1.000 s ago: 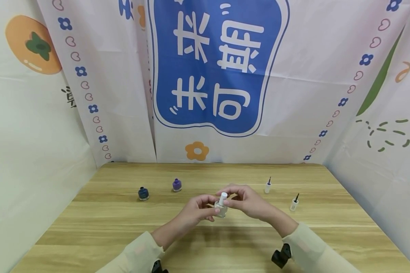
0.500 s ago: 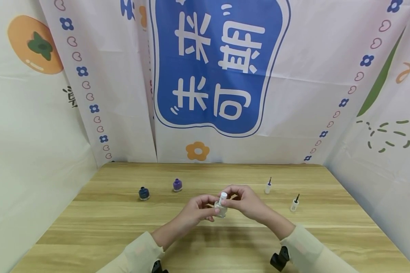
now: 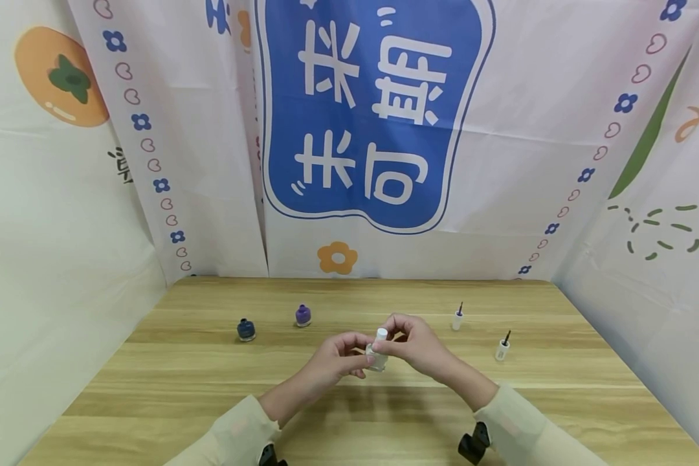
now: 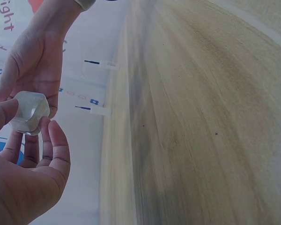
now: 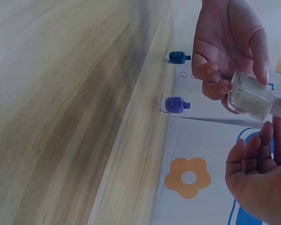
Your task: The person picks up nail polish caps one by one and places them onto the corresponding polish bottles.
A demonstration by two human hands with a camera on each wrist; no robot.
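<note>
I'm watching the left hand pinching the clear bottle between thumb and fingers above the desk, while the right hand is gripping the white cap on top. The right thumb is covering the neck, so I can't fairly tell whether the cap is seated or loose. I'm worrying most about a slip: the glass is looking smooth, and a hard twist could be spinning it out of that pinch. With the bottle leaning slightly, a loose cap could be letting it spill. To the left, the blue bottle and purple bottle are standing uncapped, so a wide reach could be tipping them. To the right, the purple brush cap and dark brush cap are standing brush-up on narrow bases, likely easy to knock. The desk's far edge is meeting the backdrop and cloth is closing both sides, so I'm seeing the freest room on the near side.
</note>
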